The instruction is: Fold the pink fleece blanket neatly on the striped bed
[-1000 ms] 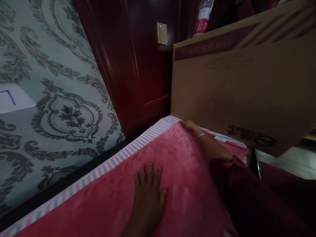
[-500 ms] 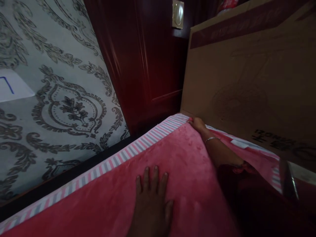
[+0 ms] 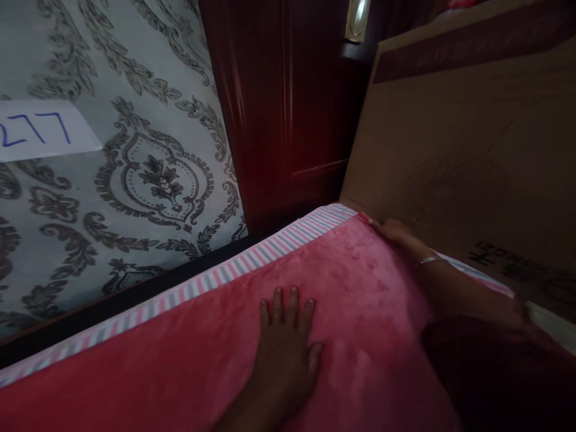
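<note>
A pink plush blanket (image 3: 216, 354) covers a bed-like surface. Along its far side runs a band of striped cloth (image 3: 252, 258) in white, pink and grey. My left hand (image 3: 285, 342) lies flat on the blanket, fingers stretched and a little apart. At the far right corner my right hand (image 3: 398, 233), with a bangle on its wrist, grips the blanket's edge. Its thumb shows near the corner, while the other fingers are mostly hidden behind the cloth. From there the blanket slopes down along the right side.
A large cardboard box (image 3: 450, 132) stands close against the right side. Beyond the far corner is a dark red wooden door (image 3: 270, 120) with a gold-coloured plate (image 3: 357, 21). Patterned wallpaper (image 3: 162, 186) carries a paper (image 3: 40, 129) marked with blue digits.
My right hand has drawn the blanket edge rightward and down over the side, hiding cloth that showed there. The left hand stays flat on the blanket. The view has turned left.
</note>
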{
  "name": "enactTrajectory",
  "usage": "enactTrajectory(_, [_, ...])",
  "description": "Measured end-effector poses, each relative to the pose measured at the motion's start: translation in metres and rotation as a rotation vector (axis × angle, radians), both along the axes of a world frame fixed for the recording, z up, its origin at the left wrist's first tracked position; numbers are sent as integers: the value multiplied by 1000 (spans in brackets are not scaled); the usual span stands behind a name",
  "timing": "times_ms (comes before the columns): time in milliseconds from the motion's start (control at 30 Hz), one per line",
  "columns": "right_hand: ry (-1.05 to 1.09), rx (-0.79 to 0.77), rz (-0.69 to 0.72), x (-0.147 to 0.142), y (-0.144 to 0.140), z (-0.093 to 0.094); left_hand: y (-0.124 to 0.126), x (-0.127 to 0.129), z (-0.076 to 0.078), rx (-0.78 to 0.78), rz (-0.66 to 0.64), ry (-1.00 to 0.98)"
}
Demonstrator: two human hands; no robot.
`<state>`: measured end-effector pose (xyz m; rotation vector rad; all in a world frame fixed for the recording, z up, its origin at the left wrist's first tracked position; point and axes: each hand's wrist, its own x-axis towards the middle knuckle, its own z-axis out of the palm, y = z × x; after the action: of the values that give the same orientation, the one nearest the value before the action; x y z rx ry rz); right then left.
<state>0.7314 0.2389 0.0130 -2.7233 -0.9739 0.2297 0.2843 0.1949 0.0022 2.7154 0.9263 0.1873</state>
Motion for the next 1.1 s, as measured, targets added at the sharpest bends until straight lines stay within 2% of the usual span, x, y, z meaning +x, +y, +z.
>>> enactTrajectory(167, [-160, -3, 115, 7, -24, -19, 6, -4, 17, -17, 20, 11])
enactTrajectory(267, [-220, 20, 90, 8, -25, -32, 23, -10, 26, 84, 151, 43])
enactTrajectory(367, [-245, 45, 85, 11, -26, -39, 42, -17, 23, 131, 289, 139])
enactTrajectory(533, [-258, 61, 11, 2, -28, -29, 50, -20, 12, 139, 294, 238])
enactTrajectory(733, [-154, -20, -1, -18, -36, -5, 48, -16, 16, 197, 316, 308])
enactTrajectory(833, [-137, -61, -25, -15, -53, 0, 49, -16, 16, 218, 315, 312])
enactTrajectory(967, [-151, -93, -37, -13, -84, -3, 51, -15, 15, 215, 308, 294])
enactTrajectory(1100, [-208, -83, -41, -22, -98, -4, 52, -15, 14, 214, 314, 270])
